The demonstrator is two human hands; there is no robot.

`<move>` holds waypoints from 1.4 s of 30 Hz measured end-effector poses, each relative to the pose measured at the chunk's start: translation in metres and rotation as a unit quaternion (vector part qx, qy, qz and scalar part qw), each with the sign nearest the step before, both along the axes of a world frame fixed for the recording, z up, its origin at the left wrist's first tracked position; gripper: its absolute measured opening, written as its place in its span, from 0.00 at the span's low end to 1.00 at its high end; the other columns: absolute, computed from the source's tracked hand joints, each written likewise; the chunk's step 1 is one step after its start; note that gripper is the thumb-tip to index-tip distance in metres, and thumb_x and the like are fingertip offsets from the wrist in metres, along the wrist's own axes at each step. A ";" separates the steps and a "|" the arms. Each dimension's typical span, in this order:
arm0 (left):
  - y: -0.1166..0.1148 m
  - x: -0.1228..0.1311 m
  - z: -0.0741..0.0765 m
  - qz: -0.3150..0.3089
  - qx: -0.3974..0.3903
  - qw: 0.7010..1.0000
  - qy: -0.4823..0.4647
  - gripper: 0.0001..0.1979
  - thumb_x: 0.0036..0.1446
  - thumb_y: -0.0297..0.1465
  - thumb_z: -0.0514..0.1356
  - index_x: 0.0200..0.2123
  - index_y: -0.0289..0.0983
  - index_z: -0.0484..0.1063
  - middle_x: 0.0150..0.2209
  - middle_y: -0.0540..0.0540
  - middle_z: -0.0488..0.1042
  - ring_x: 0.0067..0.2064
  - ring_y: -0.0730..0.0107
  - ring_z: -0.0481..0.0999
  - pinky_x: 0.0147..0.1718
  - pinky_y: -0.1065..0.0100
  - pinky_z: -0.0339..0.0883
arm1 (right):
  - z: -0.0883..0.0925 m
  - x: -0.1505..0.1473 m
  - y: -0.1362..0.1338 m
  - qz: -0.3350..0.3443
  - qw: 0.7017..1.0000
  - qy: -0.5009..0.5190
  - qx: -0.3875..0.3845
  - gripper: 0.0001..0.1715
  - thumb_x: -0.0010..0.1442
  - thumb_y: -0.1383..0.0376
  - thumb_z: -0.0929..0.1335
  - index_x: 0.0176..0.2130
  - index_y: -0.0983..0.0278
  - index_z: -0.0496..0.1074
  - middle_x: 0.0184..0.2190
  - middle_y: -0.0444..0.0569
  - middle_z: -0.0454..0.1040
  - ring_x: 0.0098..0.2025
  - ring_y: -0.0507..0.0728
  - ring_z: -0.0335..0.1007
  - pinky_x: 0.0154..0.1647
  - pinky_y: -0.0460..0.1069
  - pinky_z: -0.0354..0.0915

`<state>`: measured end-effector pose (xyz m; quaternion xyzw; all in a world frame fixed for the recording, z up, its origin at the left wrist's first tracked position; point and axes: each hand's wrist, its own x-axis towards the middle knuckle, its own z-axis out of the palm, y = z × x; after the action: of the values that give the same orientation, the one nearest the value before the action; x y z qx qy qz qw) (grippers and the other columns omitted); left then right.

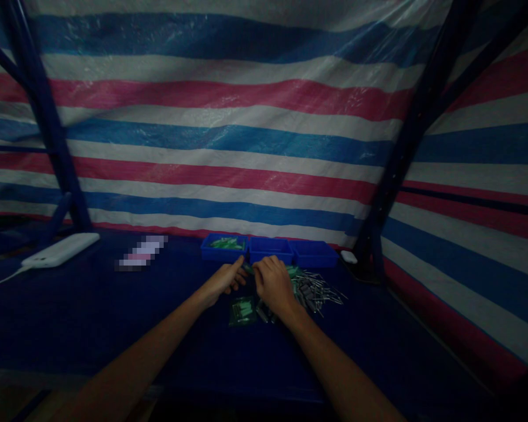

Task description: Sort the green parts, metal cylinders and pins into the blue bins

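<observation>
My left hand [229, 279] and my right hand [275, 285] meet over the blue table, in front of the small trays. Between their fingertips is a small dark-green piece [249, 269], mostly covered by the fingers; its kind is too dim to tell. Both hands look pinched on it, the left with its thumb on top. Just below them lies a clear, greenish packet [243, 311] with pale green and brass-coloured small parts inside. Right of my right hand spreads a loose pile of thin metal pins and grey pieces [314, 290], partly hidden by that hand.
Three blue trays stand behind the hands: the left tray [223, 254] holds green pieces, beside the middle tray [270, 256] and right tray [314, 253]. A white power bank [61, 250] with a cable lies far left. A white case [348, 257] sits near the right post.
</observation>
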<state>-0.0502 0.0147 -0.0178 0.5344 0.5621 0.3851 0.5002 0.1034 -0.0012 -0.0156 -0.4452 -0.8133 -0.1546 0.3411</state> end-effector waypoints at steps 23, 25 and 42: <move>-0.007 0.003 0.006 0.011 0.394 0.904 0.165 0.10 0.52 0.33 0.56 0.32 0.38 0.76 0.35 0.44 0.69 0.41 0.64 0.68 0.40 0.63 0.61 | -0.005 0.012 0.020 0.158 0.840 0.446 -0.267 0.14 0.53 0.57 0.62 0.33 0.65 0.67 0.22 0.42 0.67 0.25 0.52 0.63 0.25 0.45 0.58; -0.003 0.000 0.006 0.006 0.273 0.958 0.086 0.19 0.55 0.41 0.51 0.32 0.35 0.75 0.30 0.45 0.69 0.32 0.68 0.68 0.30 0.68 0.61 | -0.001 0.014 0.016 0.160 0.880 0.394 -0.213 0.11 0.55 0.61 0.62 0.36 0.64 0.68 0.26 0.44 0.70 0.29 0.53 0.66 0.30 0.47 0.60; -0.008 0.002 0.013 -0.040 0.399 0.908 0.123 0.07 0.52 0.31 0.56 0.32 0.36 0.71 0.34 0.46 0.70 0.38 0.66 0.69 0.33 0.69 0.61 | 0.005 0.015 0.014 0.102 0.822 0.408 -0.384 0.33 0.56 0.45 0.55 0.26 0.67 0.73 0.20 0.46 0.67 0.23 0.51 0.63 0.28 0.47 0.58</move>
<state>-0.0485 0.0065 -0.0048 0.7542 0.3970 0.4882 0.1876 0.1182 0.0131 -0.0102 -0.4771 -0.6342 0.4016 0.4571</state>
